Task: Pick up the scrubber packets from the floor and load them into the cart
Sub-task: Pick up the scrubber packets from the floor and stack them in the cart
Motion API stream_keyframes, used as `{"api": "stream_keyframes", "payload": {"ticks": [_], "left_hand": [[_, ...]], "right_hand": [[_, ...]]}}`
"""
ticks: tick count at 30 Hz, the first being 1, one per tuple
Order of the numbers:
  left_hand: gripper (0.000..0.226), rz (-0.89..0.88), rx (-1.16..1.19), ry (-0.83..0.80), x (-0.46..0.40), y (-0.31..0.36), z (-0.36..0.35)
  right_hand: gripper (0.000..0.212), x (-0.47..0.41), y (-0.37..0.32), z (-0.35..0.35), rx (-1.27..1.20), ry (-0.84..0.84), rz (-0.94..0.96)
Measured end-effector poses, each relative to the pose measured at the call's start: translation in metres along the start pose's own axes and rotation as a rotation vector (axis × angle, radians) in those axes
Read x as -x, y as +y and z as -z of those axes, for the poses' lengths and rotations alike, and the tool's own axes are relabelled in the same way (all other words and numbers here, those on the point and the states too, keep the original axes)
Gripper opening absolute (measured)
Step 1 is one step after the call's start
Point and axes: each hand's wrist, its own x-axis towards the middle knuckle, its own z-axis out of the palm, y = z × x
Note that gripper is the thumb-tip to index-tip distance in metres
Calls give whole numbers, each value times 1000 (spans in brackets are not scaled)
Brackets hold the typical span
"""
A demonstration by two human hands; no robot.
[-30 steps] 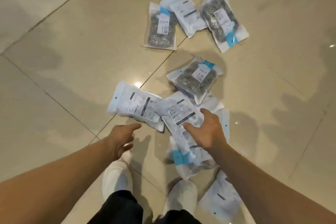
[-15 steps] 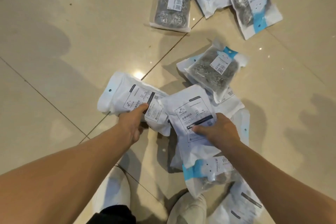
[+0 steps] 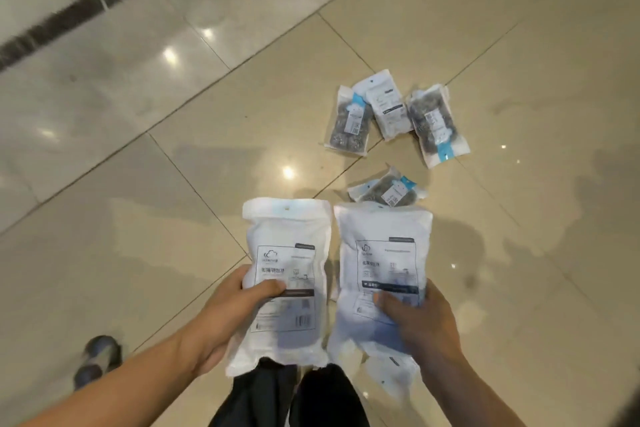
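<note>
While raised above the glossy beige tiled floor (image 3: 138, 218), held side by side: two white plastic scrubber packets, printed backs up. Left hand (image 3: 221, 315) clamped on the left white packet (image 3: 285, 274), thumb across the printed label, fingers hidden behind the lower left edge. Right hand (image 3: 419, 319) gripping the right white packet (image 3: 384, 263), thumb pressed on its lower front, fingers wrapped round the right edge. Just beside each other, long edges nearly touching, both upright with hang holes at the top. Below the right hand, a further white packet (image 3: 391, 374) partly hidden. Just beyond the top of the right packet, on the floor, a clear packet of grey steel wool with a blue tab (image 3: 388, 191). Farther off, a cluster of three packets (image 3: 394, 118) lying together across a tile joint, the middle one white side up. Between the forearms, black trouser legs (image 3: 294, 399). Near the left forearm, a blurred dark shoe (image 3: 97, 360).
</note>
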Motion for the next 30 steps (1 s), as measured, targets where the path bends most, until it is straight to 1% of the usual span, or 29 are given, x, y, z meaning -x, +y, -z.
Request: {"api": "stream_keyframes", "payload": {"ticks": [4,7,9,11,14,17,22,26,30], "left_hand": [[38,-23,52,68,147,35,17],[34,-89,97,135,237,54,27],[33,-132,119,157,283,63,33],[35,-178,171,153,317,66,36],[39,-248,286,163,352,67,32],[39,-307,403,198,381,59,20],[39,-418,583,339,425,28,-5],[40,-463,715,466,465,-19,-34],[45,-497,822,627,503,-60,-52]], "right_hand": [[60,131,-57,31,56,-39,92],[71,215,-74,48,-60,-43,138],[67,256,-83,61,-148,-84,134],[53,284,-91,77,-206,-143,142],[43,305,-102,99,-226,-214,217],[44,316,-114,116,-218,-297,281],[52,326,-124,132,-82,-454,453],[60,346,-123,136,79,-585,596],[56,375,-120,126,213,-745,703]]}}
